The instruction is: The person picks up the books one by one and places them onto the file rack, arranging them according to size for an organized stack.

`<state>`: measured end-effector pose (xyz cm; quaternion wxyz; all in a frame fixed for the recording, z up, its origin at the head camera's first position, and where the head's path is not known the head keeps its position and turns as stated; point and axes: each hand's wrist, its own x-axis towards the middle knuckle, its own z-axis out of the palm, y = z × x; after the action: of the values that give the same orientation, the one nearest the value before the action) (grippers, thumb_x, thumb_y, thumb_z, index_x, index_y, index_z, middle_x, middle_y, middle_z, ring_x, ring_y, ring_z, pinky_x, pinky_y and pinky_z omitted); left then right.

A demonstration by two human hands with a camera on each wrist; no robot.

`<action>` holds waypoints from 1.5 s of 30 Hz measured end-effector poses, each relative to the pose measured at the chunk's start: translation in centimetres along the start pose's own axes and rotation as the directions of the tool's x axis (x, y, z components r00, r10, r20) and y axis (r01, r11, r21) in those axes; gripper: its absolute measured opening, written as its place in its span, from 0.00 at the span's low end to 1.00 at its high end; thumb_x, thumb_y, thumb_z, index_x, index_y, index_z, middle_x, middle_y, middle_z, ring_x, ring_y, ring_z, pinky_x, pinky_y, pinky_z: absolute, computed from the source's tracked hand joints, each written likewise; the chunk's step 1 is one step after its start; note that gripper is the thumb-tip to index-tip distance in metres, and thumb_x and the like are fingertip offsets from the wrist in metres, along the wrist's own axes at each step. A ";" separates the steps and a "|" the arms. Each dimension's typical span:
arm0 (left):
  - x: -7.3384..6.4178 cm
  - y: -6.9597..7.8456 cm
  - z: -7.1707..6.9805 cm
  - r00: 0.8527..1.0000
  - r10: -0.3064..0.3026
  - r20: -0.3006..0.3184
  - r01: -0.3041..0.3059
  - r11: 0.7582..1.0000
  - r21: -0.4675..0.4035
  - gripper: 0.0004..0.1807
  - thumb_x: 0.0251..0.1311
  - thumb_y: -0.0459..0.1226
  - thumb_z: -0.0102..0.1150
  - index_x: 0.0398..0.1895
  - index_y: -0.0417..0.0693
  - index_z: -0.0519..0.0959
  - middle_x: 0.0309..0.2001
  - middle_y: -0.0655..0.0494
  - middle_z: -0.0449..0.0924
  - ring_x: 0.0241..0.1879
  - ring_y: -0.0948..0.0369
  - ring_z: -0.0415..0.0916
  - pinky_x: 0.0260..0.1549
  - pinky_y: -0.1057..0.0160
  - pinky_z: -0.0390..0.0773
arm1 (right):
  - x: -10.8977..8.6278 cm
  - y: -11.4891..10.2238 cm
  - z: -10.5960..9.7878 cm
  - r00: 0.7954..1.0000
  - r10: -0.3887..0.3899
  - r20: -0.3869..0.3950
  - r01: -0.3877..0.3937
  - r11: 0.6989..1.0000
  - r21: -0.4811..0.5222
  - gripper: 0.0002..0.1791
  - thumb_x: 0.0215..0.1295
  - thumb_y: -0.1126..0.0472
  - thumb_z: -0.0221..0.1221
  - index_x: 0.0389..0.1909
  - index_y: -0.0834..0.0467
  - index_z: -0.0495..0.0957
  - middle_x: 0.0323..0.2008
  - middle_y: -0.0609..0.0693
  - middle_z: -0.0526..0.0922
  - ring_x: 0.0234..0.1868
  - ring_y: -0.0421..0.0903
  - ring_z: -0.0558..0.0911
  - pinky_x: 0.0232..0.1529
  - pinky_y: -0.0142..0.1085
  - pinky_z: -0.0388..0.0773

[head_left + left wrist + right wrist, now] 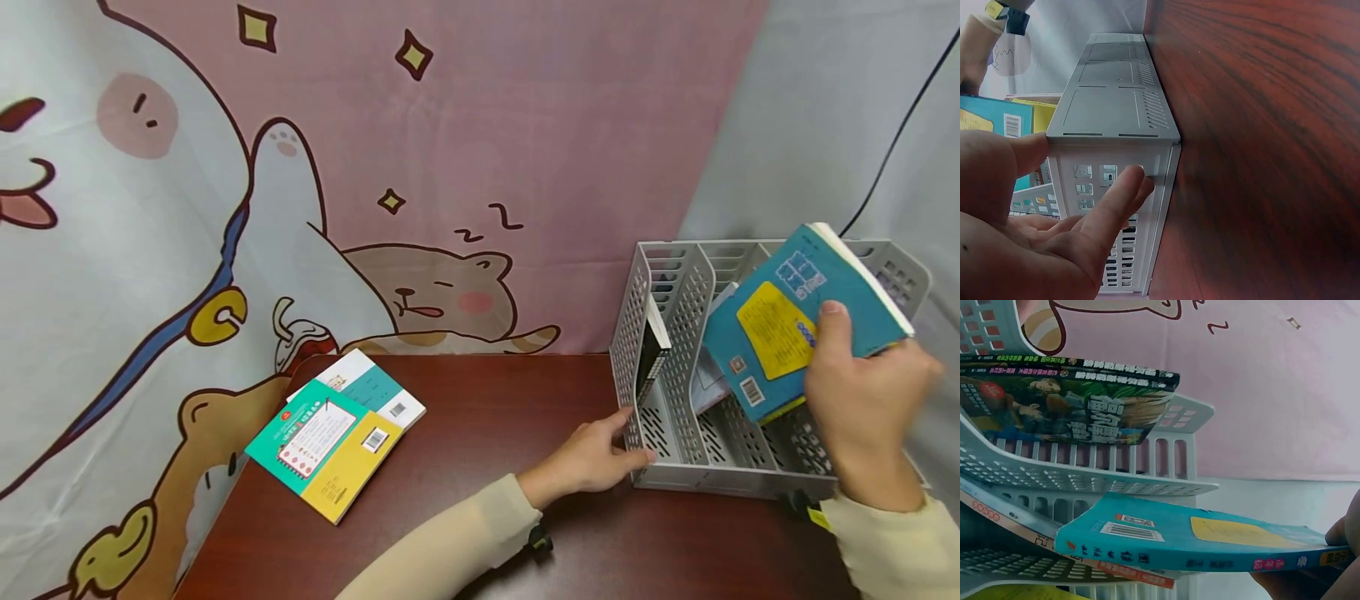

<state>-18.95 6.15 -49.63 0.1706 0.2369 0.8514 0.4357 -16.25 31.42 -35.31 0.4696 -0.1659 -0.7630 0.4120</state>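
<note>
My right hand [870, 392] grips a teal book [780, 333] with a yellow panel by its near upper edge. The book tilts over the middle of a grey file organizer [720, 475]; in the right wrist view its lower end overlaps a pale book [1029, 534] in the second compartment. How deep it sits I cannot tell. My left hand [585, 457] holds the organizer's front left corner, thumb over the front edge and fingers against the perforated side. Dark-covered comic books [1066, 406] stand in the leftmost compartment.
On the dark red table [480, 417], a green-and-yellow book [326, 446] overlaps a white-and-teal book [386, 387] at the left. A yellow item [1022, 594] shows in a further compartment. Printed cloth hangs behind, and a black cable [892, 142] runs down at the right.
</note>
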 end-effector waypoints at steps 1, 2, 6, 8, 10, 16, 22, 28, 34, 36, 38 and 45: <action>0.0 0.0 0.0 1.000 0.003 0.001 -0.003 1.000 -0.001 0.47 0.71 0.55 0.71 0.88 0.58 0.63 0.70 0.56 0.86 0.47 0.80 0.87 0.56 0.76 0.79 | 0.2 0.1 0.2 1.000 0.008 -0.008 -0.008 1.000 -0.003 0.19 0.80 0.49 0.61 0.64 0.49 0.89 0.57 0.54 0.93 0.34 0.09 0.79 0.36 0.07 0.72; 0.0 0.0 0.0 1.000 0.006 0.002 -0.006 1.000 -0.002 0.47 0.72 0.55 0.71 0.88 0.58 0.63 0.71 0.56 0.85 0.46 0.80 0.87 0.56 0.76 0.80 | 0.4 0.2 0.5 1.000 0.018 -0.017 -0.018 1.000 -0.006 0.19 0.80 0.49 0.62 0.63 0.50 0.89 0.54 0.51 0.94 0.33 0.10 0.79 0.36 0.08 0.72; 0.0 0.0 0.1 1.000 0.008 0.002 -0.008 1.000 -0.010 0.47 0.71 0.55 0.72 0.88 0.59 0.63 0.72 0.55 0.84 0.46 0.80 0.87 0.54 0.76 0.80 | 1.1 0.5 1.3 0.998 0.053 -0.028 -0.053 0.998 -0.024 0.21 0.80 0.47 0.61 0.63 0.52 0.89 0.54 0.53 0.94 0.29 0.11 0.76 0.34 0.07 0.71; 0.0 0.0 0.1 1.000 0.006 0.003 -0.006 1.000 -0.015 0.47 0.71 0.54 0.72 0.88 0.58 0.63 0.72 0.55 0.84 0.46 0.80 0.87 0.54 0.76 0.79 | 1.3 0.8 1.7 0.998 0.057 -0.020 -0.058 0.998 -0.038 0.22 0.80 0.47 0.60 0.64 0.54 0.88 0.55 0.58 0.93 0.29 0.10 0.75 0.33 0.07 0.70; 0.0 0.0 0.1 1.000 0.006 0.002 -0.006 1.000 -0.018 0.47 0.71 0.54 0.72 0.88 0.57 0.63 0.71 0.55 0.85 0.46 0.80 0.87 0.54 0.77 0.79 | 1.4 1.1 2.2 0.998 0.057 -0.005 -0.057 0.998 -0.036 0.22 0.80 0.47 0.60 0.66 0.52 0.87 0.58 0.62 0.91 0.30 0.10 0.75 0.34 0.07 0.70; 0.0 0.0 0.0 1.000 0.002 0.007 -0.002 0.999 -0.035 0.47 0.71 0.53 0.72 0.88 0.56 0.63 0.71 0.55 0.85 0.45 0.80 0.87 0.52 0.77 0.80 | 1.5 2.5 4.1 0.999 -0.011 0.035 0.011 1.000 0.012 0.22 0.81 0.47 0.61 0.69 0.47 0.84 0.58 0.60 0.92 0.36 0.11 0.79 0.36 0.09 0.72; 0.1 -0.1 0.1 1.000 -0.002 0.011 0.002 0.999 -0.036 0.46 0.71 0.54 0.72 0.88 0.57 0.63 0.70 0.55 0.85 0.46 0.79 0.87 0.51 0.77 0.80 | 0.3 3.7 5.7 0.989 -0.063 0.134 0.062 0.998 0.006 0.28 0.82 0.45 0.57 0.66 0.64 0.85 0.51 0.72 0.91 0.29 0.06 0.71 0.23 0.09 0.67; 0.1 0.0 0.0 1.000 0.003 0.014 -0.003 1.000 -0.029 0.47 0.72 0.54 0.72 0.88 0.56 0.63 0.70 0.55 0.86 0.46 0.79 0.87 0.51 0.77 0.79 | -0.9 4.3 6.7 0.974 -0.096 0.205 0.100 0.995 -0.009 0.30 0.84 0.44 0.55 0.63 0.67 0.85 0.42 0.75 0.91 0.21 0.09 0.69 0.17 0.12 0.65; 0.1 0.0 -0.1 1.000 -0.001 0.022 0.002 0.999 -0.037 0.47 0.72 0.54 0.72 0.89 0.56 0.62 0.71 0.54 0.85 0.46 0.79 0.87 0.52 0.77 0.80 | -1.9 4.5 7.3 0.952 -0.090 0.291 0.114 0.991 -0.068 0.28 0.86 0.43 0.52 0.54 0.67 0.84 0.25 0.66 0.83 0.10 0.25 0.68 0.10 0.24 0.66; 0.1 0.0 -0.1 1.000 -0.002 0.022 0.003 0.999 -0.034 0.47 0.72 0.54 0.72 0.89 0.56 0.62 0.71 0.54 0.84 0.46 0.79 0.87 0.53 0.76 0.80 | -2.1 4.6 7.4 0.948 -0.064 0.312 0.094 0.992 -0.081 0.28 0.87 0.43 0.51 0.57 0.64 0.83 0.26 0.64 0.82 0.11 0.27 0.69 0.10 0.25 0.66; 0.1 0.0 -0.1 1.000 -0.002 0.016 0.002 1.000 -0.027 0.47 0.71 0.54 0.72 0.88 0.56 0.63 0.71 0.54 0.85 0.46 0.80 0.87 0.53 0.77 0.80 | -2.3 4.8 7.5 0.940 -0.042 0.338 0.075 0.993 -0.087 0.27 0.87 0.43 0.51 0.62 0.62 0.81 0.31 0.63 0.83 0.15 0.28 0.70 0.14 0.25 0.68; 0.2 0.0 -0.1 1.000 0.000 0.007 0.000 1.000 -0.014 0.47 0.71 0.54 0.72 0.88 0.55 0.64 0.70 0.53 0.86 0.45 0.80 0.87 0.51 0.77 0.80 | -2.8 5.6 7.6 0.905 0.015 0.425 0.039 0.992 -0.119 0.29 0.88 0.44 0.49 0.72 0.62 0.75 0.42 0.68 0.84 0.27 0.38 0.77 0.23 0.24 0.68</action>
<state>-19.16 6.18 -49.59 0.1753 0.2372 0.8478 0.4408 -22.09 29.46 -43.01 0.2833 -0.0965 -0.8722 0.3869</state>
